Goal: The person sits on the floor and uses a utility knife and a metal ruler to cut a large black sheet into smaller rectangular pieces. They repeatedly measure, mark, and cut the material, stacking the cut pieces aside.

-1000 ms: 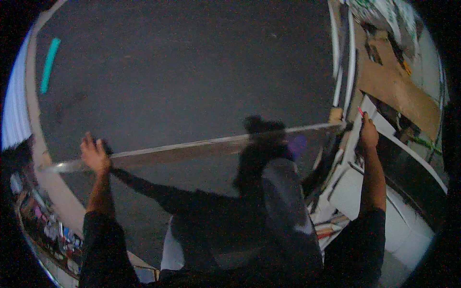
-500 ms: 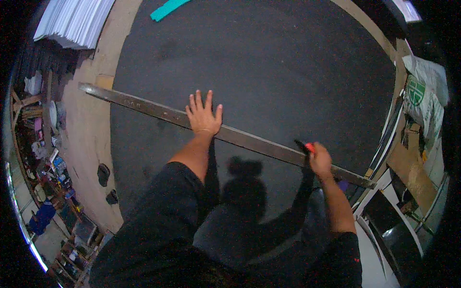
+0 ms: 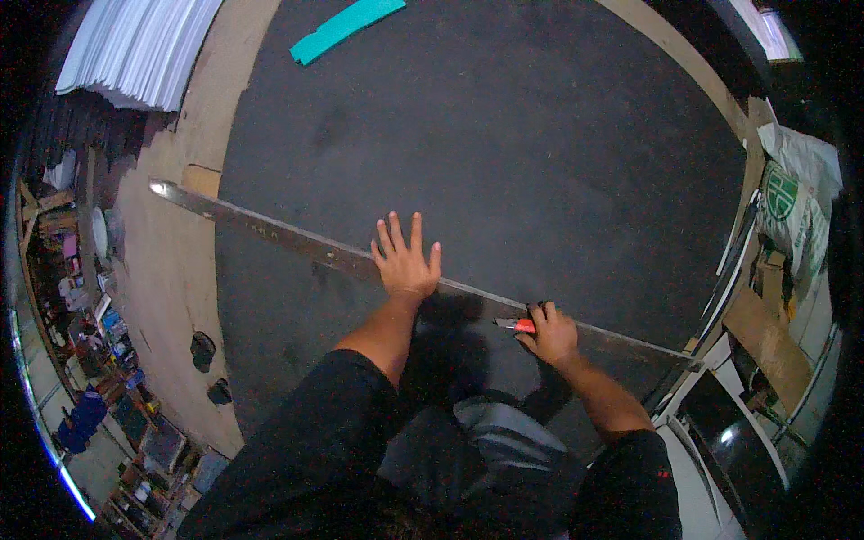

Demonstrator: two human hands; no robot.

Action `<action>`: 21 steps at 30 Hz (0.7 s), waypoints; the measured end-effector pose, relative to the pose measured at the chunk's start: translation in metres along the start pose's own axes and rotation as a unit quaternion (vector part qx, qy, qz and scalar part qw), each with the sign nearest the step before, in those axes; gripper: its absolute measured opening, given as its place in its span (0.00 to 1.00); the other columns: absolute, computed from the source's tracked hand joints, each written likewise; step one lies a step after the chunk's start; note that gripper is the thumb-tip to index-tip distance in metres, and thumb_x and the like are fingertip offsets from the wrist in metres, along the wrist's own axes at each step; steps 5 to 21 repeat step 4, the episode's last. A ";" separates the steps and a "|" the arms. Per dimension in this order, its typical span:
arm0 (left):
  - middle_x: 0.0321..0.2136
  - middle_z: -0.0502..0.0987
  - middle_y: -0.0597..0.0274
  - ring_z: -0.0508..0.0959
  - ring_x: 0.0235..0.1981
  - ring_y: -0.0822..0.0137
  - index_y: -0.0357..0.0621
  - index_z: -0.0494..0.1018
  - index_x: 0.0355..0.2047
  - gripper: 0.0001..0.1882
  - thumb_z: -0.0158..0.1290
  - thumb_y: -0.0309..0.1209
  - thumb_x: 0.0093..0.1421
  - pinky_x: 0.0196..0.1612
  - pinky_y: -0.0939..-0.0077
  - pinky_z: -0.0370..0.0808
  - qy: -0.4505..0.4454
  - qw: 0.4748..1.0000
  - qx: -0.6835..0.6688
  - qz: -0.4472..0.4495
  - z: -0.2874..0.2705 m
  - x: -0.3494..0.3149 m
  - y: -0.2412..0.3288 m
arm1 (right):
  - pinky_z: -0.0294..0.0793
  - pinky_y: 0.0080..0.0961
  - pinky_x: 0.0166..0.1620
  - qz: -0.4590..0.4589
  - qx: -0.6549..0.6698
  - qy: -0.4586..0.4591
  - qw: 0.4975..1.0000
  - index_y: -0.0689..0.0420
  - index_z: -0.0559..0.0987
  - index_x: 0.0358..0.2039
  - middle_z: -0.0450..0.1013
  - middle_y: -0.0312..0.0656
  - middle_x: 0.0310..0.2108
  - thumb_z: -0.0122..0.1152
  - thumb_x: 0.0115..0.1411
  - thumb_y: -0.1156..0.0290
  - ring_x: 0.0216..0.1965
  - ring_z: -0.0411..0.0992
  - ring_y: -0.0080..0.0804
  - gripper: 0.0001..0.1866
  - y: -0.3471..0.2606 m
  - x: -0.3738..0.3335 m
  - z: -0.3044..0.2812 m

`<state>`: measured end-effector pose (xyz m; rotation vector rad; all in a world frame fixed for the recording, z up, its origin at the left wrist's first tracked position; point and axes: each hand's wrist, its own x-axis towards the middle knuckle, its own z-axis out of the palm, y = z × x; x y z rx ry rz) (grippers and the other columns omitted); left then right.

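A long metal straightedge (image 3: 292,241) lies slantwise across a dark grey sheet (image 3: 486,135), running from the far left to the near right. My left hand (image 3: 408,265) is spread flat over the middle of it, its fingers reaching past the bar's far edge. My right hand (image 3: 553,333) is closed around a red utility knife (image 3: 524,325), farther right along the bar. The knife's blade end points left over the straightedge; whether it touches the bar I cannot tell. My right fingers rest at the bar's far edge.
A teal strip (image 3: 346,30) lies on the sheet's far part. Stacked white sheets (image 3: 139,49) stand far left. Two dark pieces (image 3: 202,351) lie on the wooden margin. Clutter (image 3: 117,333) fills the left side; a white sack (image 3: 796,202) and cardboard (image 3: 769,337) are at right.
My right hand has moved left with the knife, which now points left over the bar. My left hand sits a little farther right along the straightedge. The whole view has shifted slightly.
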<state>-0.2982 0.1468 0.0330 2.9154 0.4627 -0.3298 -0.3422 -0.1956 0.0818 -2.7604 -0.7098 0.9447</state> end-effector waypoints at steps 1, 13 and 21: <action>0.75 0.48 0.42 0.47 0.75 0.35 0.60 0.54 0.76 0.38 0.45 0.55 0.69 0.70 0.29 0.50 0.001 1.000 -0.001 0.005 0.001 -0.002 0.001 | 0.78 0.45 0.41 -0.005 -0.014 0.006 1.000 0.53 0.73 0.58 0.70 0.46 0.45 0.73 0.51 0.41 0.41 0.77 0.51 0.41 0.000 -0.001 0.003; 0.75 0.47 0.41 0.47 0.75 0.35 0.60 0.53 0.76 0.39 0.46 0.55 0.68 0.70 0.29 0.50 -0.002 1.000 0.009 0.005 0.003 0.010 -0.003 | 0.79 0.45 0.50 0.030 -0.030 -0.040 0.998 0.49 0.72 0.63 0.70 0.45 0.51 0.74 0.52 0.45 0.49 0.76 0.47 0.42 -0.002 0.004 0.011; 0.75 0.47 0.41 0.47 0.75 0.35 0.60 0.53 0.76 0.39 0.46 0.55 0.68 0.70 0.29 0.50 -0.002 1.000 0.009 0.005 0.003 0.010 -0.003 | 0.79 0.45 0.50 0.030 -0.030 -0.040 0.998 0.49 0.72 0.63 0.70 0.45 0.51 0.74 0.52 0.45 0.49 0.76 0.47 0.42 -0.002 0.004 0.011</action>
